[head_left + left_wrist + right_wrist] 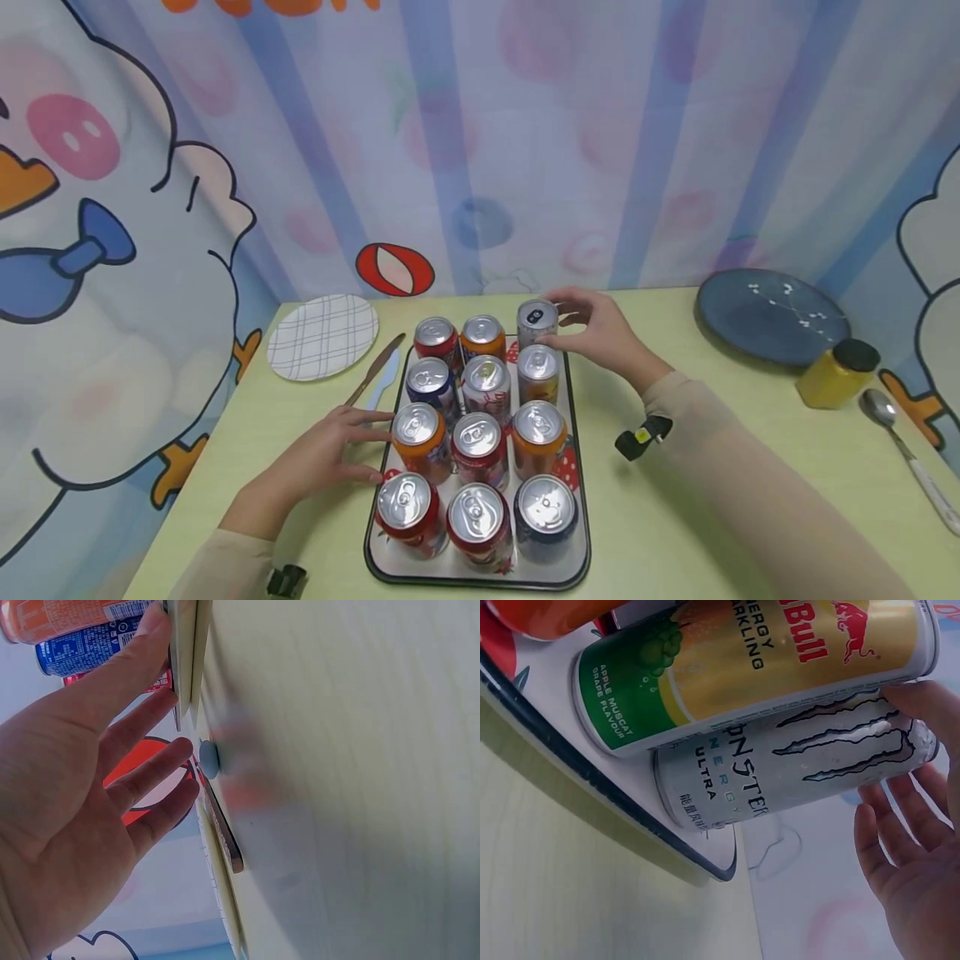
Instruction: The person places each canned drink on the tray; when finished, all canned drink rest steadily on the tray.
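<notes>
Rows of upright drink cans stand on a dark-rimmed tray (480, 582). At its far right corner, my right hand (600, 333) holds a silver-white Monster can (780, 776) near the top, thumb on one side and fingers round the other. Beside that can stands a gold and green Red Bull can (727, 671). My left hand (322, 450), fingers spread and relaxed, is at the tray's left edge. Its fingertips are close to an orange can (418, 442) and a red can (408, 512). A blue can (90, 649) shows beyond the left thumb.
Left of the tray lie a brown-handled knife (375, 369), a light blue knife (385, 379) and a white checked plate (322, 337). To the right are a dark blue plate (772, 317), a yellow jar (832, 379) with a black lid and a spoon (911, 458). A printed curtain (540, 167) hangs behind.
</notes>
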Demonstrator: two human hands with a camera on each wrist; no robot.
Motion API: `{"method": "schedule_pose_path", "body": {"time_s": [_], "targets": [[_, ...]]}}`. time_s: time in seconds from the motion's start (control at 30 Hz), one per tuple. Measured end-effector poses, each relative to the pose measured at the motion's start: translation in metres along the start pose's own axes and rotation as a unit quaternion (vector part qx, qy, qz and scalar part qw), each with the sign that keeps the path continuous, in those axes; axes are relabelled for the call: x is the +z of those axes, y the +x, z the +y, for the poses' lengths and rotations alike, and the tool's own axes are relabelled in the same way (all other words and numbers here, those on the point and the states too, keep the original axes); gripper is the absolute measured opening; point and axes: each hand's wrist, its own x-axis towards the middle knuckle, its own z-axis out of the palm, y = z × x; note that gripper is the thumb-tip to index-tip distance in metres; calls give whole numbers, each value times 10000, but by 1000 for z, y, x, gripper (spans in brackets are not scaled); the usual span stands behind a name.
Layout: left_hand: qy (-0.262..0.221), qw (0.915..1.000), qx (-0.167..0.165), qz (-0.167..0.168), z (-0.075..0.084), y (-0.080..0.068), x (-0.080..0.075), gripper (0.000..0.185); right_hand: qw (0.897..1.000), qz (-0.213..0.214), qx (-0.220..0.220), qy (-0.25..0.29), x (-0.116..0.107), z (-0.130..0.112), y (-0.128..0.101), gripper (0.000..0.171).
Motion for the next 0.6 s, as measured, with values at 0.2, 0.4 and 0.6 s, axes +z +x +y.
{"method": "schedule_pose_path", "body": {"time_s": [0.2,0.4,0.6], "targets": [[50,9999,48,91,1,-2,-3,52,9996,-156,-25,214,-2,6,0,56],[-118,9997,185,140,1,2,-7,52,9997,-182,57,145,-19,9,-15,56],[-310,9990,61,315,-2,5,-19,53,9990,184,192,-373,-43,11,-43,49]]}}
